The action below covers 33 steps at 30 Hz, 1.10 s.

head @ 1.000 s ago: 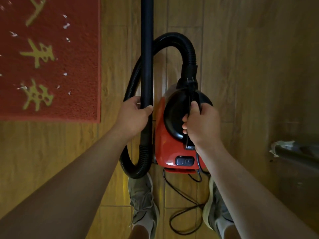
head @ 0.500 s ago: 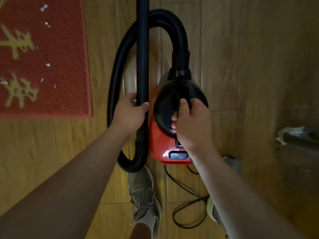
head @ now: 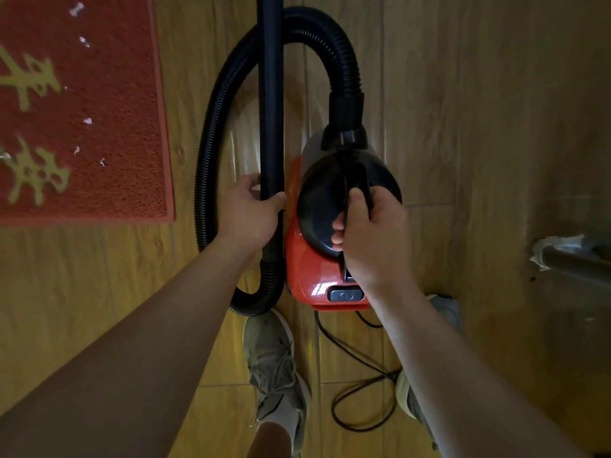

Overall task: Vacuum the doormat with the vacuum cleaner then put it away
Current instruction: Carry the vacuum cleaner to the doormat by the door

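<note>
Dim light; glossy wood-plank floor (head: 463,94), pale seams.

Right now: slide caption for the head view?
Left hand grips the wand, right hand holds the vacuum cleaner by its handle, beside the scrap-strewn doormat.

Single head cam, wide-angle, looks nearly straight down past both forearms (head: 132,342) at the wood floor (head: 463,110), close over the vacuum cleaner (head: 307,266) approx. mid-frame (person's shoes (head: 274,368) right below it), w/ the doormat (head: 109,104) cut off by the top-left edges.
</note>
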{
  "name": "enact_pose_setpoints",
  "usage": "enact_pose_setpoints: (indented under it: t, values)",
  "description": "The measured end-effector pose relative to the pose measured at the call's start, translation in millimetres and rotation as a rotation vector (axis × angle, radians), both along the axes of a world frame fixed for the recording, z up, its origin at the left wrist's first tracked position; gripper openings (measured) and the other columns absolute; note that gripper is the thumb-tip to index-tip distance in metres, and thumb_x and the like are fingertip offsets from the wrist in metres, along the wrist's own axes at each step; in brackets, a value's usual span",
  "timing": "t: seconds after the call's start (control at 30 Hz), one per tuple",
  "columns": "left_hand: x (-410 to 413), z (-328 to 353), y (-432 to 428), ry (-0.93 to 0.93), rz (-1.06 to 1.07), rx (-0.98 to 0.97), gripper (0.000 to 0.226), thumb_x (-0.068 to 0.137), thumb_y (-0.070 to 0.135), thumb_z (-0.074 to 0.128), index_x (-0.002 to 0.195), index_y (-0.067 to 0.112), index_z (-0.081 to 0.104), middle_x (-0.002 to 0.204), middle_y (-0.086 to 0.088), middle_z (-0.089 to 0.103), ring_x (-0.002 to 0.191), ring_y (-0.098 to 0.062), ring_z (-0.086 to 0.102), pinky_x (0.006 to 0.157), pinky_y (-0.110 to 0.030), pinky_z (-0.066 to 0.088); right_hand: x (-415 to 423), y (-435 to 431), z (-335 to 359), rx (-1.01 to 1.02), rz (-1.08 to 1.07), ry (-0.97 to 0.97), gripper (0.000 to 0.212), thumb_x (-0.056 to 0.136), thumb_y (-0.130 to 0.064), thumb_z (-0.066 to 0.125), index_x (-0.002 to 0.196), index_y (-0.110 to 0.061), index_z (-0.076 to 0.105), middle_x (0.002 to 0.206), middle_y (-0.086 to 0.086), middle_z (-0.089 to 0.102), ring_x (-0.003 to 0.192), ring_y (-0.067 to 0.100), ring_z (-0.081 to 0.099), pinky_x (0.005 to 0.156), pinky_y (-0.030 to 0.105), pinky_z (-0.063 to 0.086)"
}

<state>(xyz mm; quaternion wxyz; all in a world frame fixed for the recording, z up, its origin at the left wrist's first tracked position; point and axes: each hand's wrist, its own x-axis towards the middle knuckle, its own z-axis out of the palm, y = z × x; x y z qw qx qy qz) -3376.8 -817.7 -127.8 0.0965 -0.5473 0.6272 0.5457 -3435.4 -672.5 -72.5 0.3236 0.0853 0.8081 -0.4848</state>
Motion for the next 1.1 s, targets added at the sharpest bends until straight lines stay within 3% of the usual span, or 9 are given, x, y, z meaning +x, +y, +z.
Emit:
enact_pose_setpoints:
  t: [0.13,0.23,0.37,0.57,0.63,0.77,0.9,1.1]
  values:
    - [0,0,3,-0.016,0.001,0.002,0.049,0.095,0.016,0.07,0.141,0.016,0.053,0.091,0.006,0.069,0.078,-0.005,0.068,0.056,-0.014,0.048,0,3,0,0.018,0.027,0.009,0.027,0.106,-0.028,0.044,0.084,-0.023,0.059,0.069,0.002,0.068,0.066,0.019,0.069,0.071,0.051,0.059]
    - [0,3,4,-0.019,0.001,0.01,0.047,0.094,0.013,0.07,0.139,0.017,0.054,0.091,0.006,0.069,0.077,-0.005,0.067,0.054,-0.012,0.047,-2,3,-2,0.011,0.034,-0.011,0.027,0.106,-0.028,0.044,0.083,-0.023,0.059,0.067,0.001,0.068,0.065,0.019,0.068,0.069,0.047,0.059]
    - [3,9,3,-0.014,0.013,0.03,0.049,0.094,0.011,0.07,0.14,0.016,0.053,0.101,0.0,0.072,0.085,-0.009,0.07,0.062,-0.017,0.049,-4,3,-3,-0.003,-0.005,-0.052,0.022,0.105,-0.027,0.047,0.087,-0.026,0.058,0.067,-0.001,0.067,0.063,0.017,0.067,0.064,0.038,0.056]
    - [6,15,5,0.0,0.028,0.045,0.063,0.092,0.009,0.071,0.148,0.014,0.044,0.127,-0.001,0.063,0.1,-0.012,0.065,0.087,-0.029,0.054,-8,4,-2,0.071,0.067,0.003,0.016,0.103,-0.032,0.049,0.096,-0.023,0.061,0.081,-0.001,0.07,0.077,0.019,0.07,0.075,0.048,0.059]
    - [6,17,7,-0.007,0.024,0.038,0.064,0.091,0.011,0.072,0.148,0.015,0.044,0.134,-0.003,0.062,0.109,-0.016,0.064,0.096,-0.036,0.054,-10,5,-1,0.091,0.106,0.021,0.018,0.103,-0.031,0.049,0.099,-0.018,0.062,0.083,-0.002,0.07,0.079,0.017,0.068,0.072,0.04,0.057]
    - [6,22,10,-0.017,0.026,0.031,0.067,0.091,0.015,0.073,0.15,0.017,0.043,0.141,-0.002,0.057,0.117,-0.018,0.061,0.102,-0.041,0.052,-17,7,5,0.122,0.148,0.048,0.015,0.103,-0.028,0.052,0.093,-0.018,0.058,0.074,-0.011,0.059,0.071,-0.005,0.059,0.06,0.01,0.041]
    - [9,31,12,-0.007,0.052,0.01,0.066,0.091,0.017,0.074,0.15,0.018,0.044,0.139,0.001,0.056,0.117,-0.014,0.057,0.101,-0.036,0.05,-23,9,14,0.116,0.168,0.068,0.005,0.101,-0.026,0.057,0.102,-0.021,0.057,0.087,-0.01,0.065,0.084,0.003,0.062,0.074,0.02,0.049]
    - [27,49,31,0.021,0.086,-0.039,0.061,0.089,0.016,0.075,0.145,0.018,0.05,0.134,0.0,0.06,0.121,-0.016,0.059,0.103,-0.035,0.049,-41,3,22,0.146,0.208,0.145,0.015,0.098,-0.026,0.06,0.11,-0.019,0.059,0.099,-0.01,0.066,0.09,0.004,0.063,0.077,0.02,0.051]
